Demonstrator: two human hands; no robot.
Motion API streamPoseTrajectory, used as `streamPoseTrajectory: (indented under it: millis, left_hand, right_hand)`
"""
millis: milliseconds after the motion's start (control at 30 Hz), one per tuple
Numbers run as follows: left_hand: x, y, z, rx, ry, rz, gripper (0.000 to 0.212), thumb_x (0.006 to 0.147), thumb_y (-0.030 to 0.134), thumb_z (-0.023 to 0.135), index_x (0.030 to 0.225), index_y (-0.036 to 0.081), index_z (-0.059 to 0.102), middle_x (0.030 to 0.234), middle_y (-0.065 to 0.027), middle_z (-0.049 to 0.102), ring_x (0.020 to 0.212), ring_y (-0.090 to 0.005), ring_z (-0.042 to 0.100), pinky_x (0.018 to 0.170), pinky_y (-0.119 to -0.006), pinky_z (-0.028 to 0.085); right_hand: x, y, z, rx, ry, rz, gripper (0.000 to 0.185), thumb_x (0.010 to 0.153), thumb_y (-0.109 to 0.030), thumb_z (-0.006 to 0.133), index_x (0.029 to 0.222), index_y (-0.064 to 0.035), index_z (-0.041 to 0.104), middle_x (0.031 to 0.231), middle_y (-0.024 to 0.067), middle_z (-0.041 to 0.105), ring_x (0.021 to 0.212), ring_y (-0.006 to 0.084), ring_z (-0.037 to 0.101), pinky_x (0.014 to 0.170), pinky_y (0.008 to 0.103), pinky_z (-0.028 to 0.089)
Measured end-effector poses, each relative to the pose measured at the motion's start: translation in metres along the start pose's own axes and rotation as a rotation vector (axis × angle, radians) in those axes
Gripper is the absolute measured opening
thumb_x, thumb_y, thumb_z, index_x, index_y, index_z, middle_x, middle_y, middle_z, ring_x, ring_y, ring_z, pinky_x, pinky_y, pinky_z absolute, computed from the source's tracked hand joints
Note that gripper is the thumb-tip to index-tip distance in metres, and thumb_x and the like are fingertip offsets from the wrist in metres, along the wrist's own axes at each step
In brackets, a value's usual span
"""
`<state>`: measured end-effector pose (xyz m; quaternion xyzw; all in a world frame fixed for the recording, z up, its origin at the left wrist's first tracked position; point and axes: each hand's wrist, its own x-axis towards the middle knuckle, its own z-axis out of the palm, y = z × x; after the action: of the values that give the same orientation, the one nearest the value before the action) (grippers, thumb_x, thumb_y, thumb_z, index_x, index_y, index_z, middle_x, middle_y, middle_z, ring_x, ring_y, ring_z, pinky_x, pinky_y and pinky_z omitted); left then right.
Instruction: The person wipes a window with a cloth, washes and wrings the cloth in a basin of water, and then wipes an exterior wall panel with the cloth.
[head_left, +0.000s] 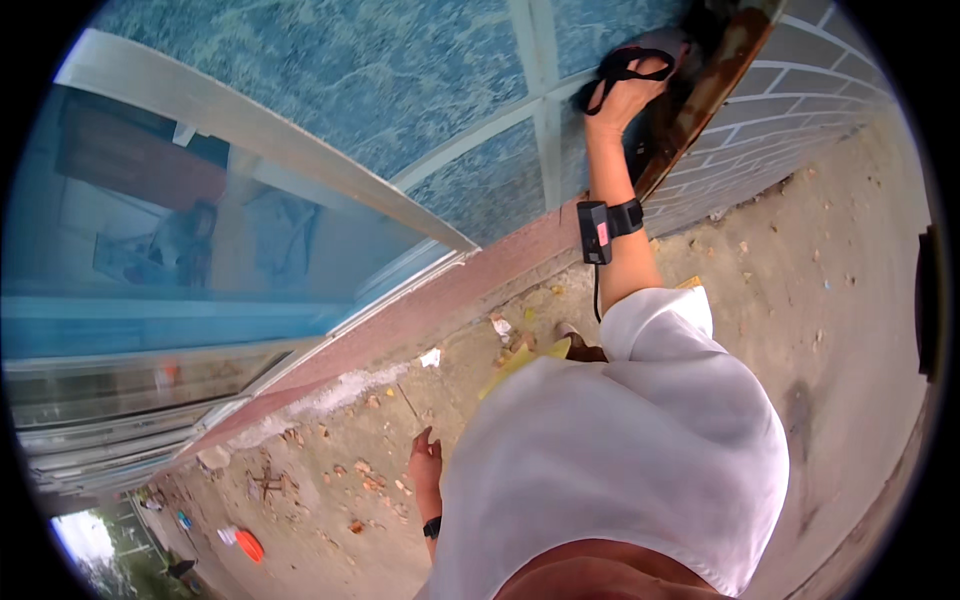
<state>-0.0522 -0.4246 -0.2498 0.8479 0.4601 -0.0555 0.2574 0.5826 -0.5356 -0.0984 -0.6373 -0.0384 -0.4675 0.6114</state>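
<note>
My right hand (634, 94) is raised at the upper right, against the blue-patterned window panel (465, 75) beside a rusty metal edge (697, 97). A black strap (637, 64) loops around its fingers. Just past the fingers is a blurred, dark greyish thing (664, 41); whether the hand grips it is unclear. On that forearm sits a black wrist device (596, 232) with a cable running towards the sleeve. Down at my left side hangs my left hand (425, 465), its fingers loosely apart with nothing seen in them. That wrist wears a black band (432, 527).
A metal-framed glass pane (285, 262) stands out at the left above a reddish ledge (427, 315). Grey brick-patterned wall (795, 82) lies right of the rusty edge. Dry leaves (367, 476) and paper scraps (430, 358) litter the concrete ground, with an orange basin (249, 546) farther off.
</note>
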Motion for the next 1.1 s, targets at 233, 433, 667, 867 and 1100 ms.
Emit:
streamPoseTrajectory:
  millis: [233, 433, 667, 867, 1100]
  left_hand:
    - [-0.057, -0.170, 0.092, -0.131, -0.277, -0.251, 0.039, 0.082, 0.020, 0.058, 0.120, 0.013, 0.053, 0.103, -0.0123, 0.060, 0.072, -0.0214, 0.063, 0.062, -0.037, 0.049]
    - [-0.036, -0.267, 0.070, -0.270, -0.407, -0.320, 0.039, 0.082, 0.020, 0.058, 0.120, 0.013, 0.053, 0.103, -0.0122, 0.060, 0.072, -0.0211, 0.063, 0.062, -0.037, 0.049]
    - [0.025, -0.339, -0.002, -0.265, -0.433, -0.366, 0.039, 0.082, 0.020, 0.057, 0.120, 0.012, 0.053, 0.102, -0.0121, 0.060, 0.072, -0.0208, 0.063, 0.061, -0.037, 0.049]
    - [0.070, -0.326, -0.025, -0.238, -0.444, -0.335, 0.039, 0.082, 0.019, 0.057, 0.120, 0.012, 0.053, 0.102, -0.0120, 0.060, 0.072, -0.0205, 0.063, 0.061, -0.037, 0.049]
    - [0.067, -0.265, -0.011, -0.280, -0.471, -0.327, 0.039, 0.082, 0.019, 0.056, 0.121, 0.012, 0.052, 0.102, -0.0119, 0.061, 0.072, -0.0201, 0.063, 0.060, -0.037, 0.049]
  right_hand:
    - [-0.103, 0.031, -0.008, -0.411, -0.233, -0.218, 0.042, 0.075, -0.006, 0.048, 0.112, 0.0127, 0.041, 0.124, 0.0374, 0.034, 0.112, 0.0512, 0.032, 0.096, 0.0538, 0.026]
    - [-0.199, -0.065, 0.021, 0.027, -0.012, 0.194, 0.056, 0.089, -0.022, 0.041, 0.134, 0.0047, 0.020, 0.143, 0.0247, 0.019, 0.131, 0.0427, 0.015, 0.107, 0.0513, 0.009]
    - [-0.230, -0.166, 0.026, 0.057, -0.048, 0.058, 0.040, 0.094, -0.030, 0.037, 0.074, 0.0038, 0.043, 0.148, 0.0207, 0.013, 0.137, 0.0417, 0.007, 0.105, 0.0581, 0.006]
    - [-0.168, -0.067, 0.019, 0.102, -0.005, -0.002, 0.037, 0.090, -0.018, 0.043, 0.115, 0.0086, 0.044, 0.147, 0.0205, 0.017, 0.136, 0.0393, 0.013, 0.106, 0.0508, 0.014]
    - [-0.108, 0.066, 0.010, -0.216, 0.102, -0.212, 0.056, 0.086, -0.008, 0.046, 0.136, 0.0049, 0.024, 0.144, 0.0200, 0.021, 0.130, 0.0344, 0.024, 0.105, 0.0435, 0.019]
